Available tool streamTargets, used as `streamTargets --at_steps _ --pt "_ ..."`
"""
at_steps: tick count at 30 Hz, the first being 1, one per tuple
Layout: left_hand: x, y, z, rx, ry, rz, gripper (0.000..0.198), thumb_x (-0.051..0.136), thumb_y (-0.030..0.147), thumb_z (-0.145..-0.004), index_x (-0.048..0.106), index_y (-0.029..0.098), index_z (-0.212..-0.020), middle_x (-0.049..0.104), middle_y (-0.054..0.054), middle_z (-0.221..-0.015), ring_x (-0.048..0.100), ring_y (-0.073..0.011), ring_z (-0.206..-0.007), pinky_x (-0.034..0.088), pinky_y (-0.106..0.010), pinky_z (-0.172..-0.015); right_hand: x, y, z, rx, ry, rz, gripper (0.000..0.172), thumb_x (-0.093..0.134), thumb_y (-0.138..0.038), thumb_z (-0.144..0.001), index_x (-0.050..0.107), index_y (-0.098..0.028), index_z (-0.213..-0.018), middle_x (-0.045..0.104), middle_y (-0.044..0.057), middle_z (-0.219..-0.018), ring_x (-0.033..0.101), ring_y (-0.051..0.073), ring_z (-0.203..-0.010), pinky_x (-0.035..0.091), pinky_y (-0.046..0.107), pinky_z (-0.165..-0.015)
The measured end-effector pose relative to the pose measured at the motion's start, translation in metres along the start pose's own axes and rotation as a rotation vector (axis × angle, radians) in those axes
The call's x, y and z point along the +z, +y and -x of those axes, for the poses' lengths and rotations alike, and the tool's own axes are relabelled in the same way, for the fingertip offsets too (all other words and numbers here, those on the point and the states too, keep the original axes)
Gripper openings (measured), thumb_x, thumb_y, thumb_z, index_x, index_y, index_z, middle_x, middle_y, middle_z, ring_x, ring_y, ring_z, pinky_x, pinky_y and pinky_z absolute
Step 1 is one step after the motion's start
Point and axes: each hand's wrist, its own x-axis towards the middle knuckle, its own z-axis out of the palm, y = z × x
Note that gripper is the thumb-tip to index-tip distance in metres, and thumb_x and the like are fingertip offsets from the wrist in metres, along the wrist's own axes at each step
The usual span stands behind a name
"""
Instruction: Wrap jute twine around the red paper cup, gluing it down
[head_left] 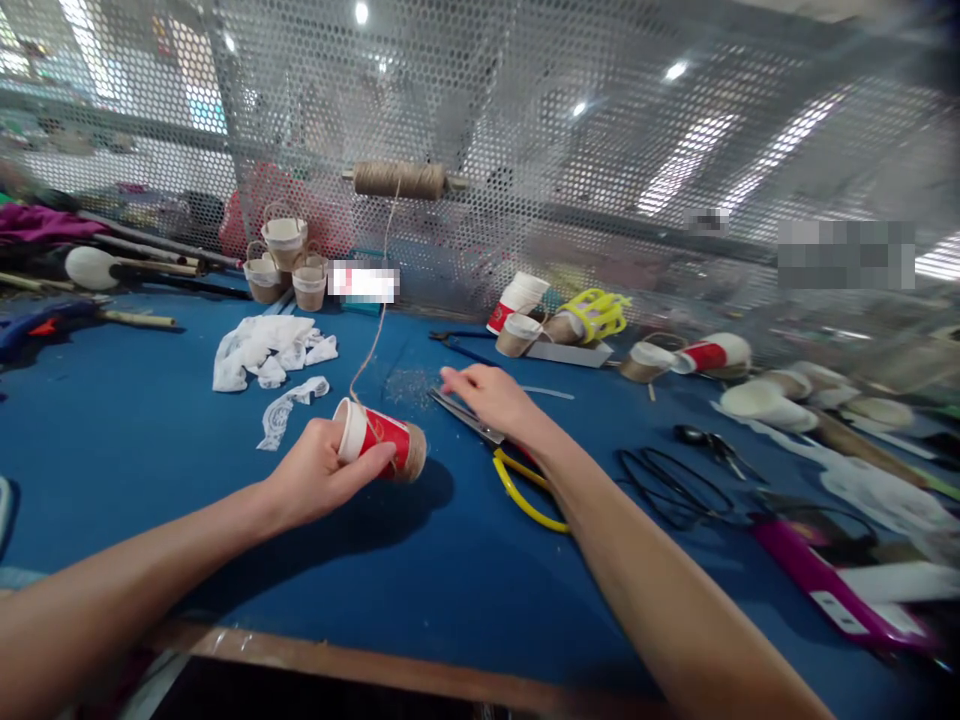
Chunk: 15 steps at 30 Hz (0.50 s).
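My left hand (319, 470) is closed around a red and white paper cup (375, 438), tilted on its side above the blue table. Brown twine is wound round the cup's base (412, 452). A strand of twine (379, 330) runs from the cup up to a twine roll (399, 180) mounted at the mesh panel. My right hand (491, 400) is just right of the cup, with loosely bent fingers pointing left and nothing visible in them. Below it lies a pair of scissors (525, 490) with yellow handles, partly hidden by the hand and forearm.
White lace (270, 350) and a lace strip (289, 408) lie at left. Small twine-handled baskets (281, 245) stand behind. Blue-handled pliers (465, 345), a paper cup (517, 300), a black cable (675, 485), keys (720, 450) and a purple object (825, 580) lie toward the right.
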Motion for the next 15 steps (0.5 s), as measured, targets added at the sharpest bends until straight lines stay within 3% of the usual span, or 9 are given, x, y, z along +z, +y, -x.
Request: streamTargets --at_steps 4,6,10,15 --pt "-0.001 -0.001 0.003 0.166 -0.082 -0.14 0.031 0.048 0.024 -0.08 0.043 0.016 -0.05 0.038 0.005 -0.047 0.032 -0.0063 -0.044 0.027 -0.019 -0.041 0.015 -0.046 0.014 -0.251 -0.558 -0.448 0.056 0.032 -0.062 -0.081 0.069 -0.02 -0.078 0.068 0.006 -0.092 0.059 0.016 -0.083 0.043 0.032 -0.077" --pt "-0.002 -0.001 0.003 0.214 -0.12 -0.211 0.031 0.048 0.022 -0.079 0.042 0.015 -0.05 0.039 0.005 -0.048 0.033 -0.006 -0.043 0.026 -0.02 -0.042 0.022 -0.06 0.018 -0.249 -0.664 -0.624 0.046 0.046 -0.059 -0.076 0.067 -0.019 -0.084 0.068 0.005 -0.089 0.059 0.015 -0.076 0.045 0.03 -0.071" --pt "-0.004 0.002 0.004 0.187 -0.144 -0.173 0.03 0.048 0.022 -0.079 0.042 0.016 -0.05 0.036 0.006 -0.048 0.03 -0.0056 -0.042 0.025 -0.02 -0.041 0.025 -0.067 0.025 -0.158 -0.484 -0.893 0.023 0.07 -0.036 -0.064 0.065 -0.016 -0.075 0.064 0.0 -0.073 0.056 0.01 -0.066 0.044 0.024 -0.064" --pt "-0.005 0.007 0.002 -0.124 -0.128 0.169 0.031 0.05 0.031 -0.078 0.046 0.015 -0.051 0.037 0.006 -0.046 0.029 -0.0053 -0.042 0.026 -0.018 -0.039 0.008 -0.058 0.037 -0.202 -0.172 -0.924 0.015 0.065 -0.032 -0.069 0.067 -0.017 -0.072 0.064 0.0 -0.071 0.051 0.007 -0.06 0.042 0.021 -0.059"
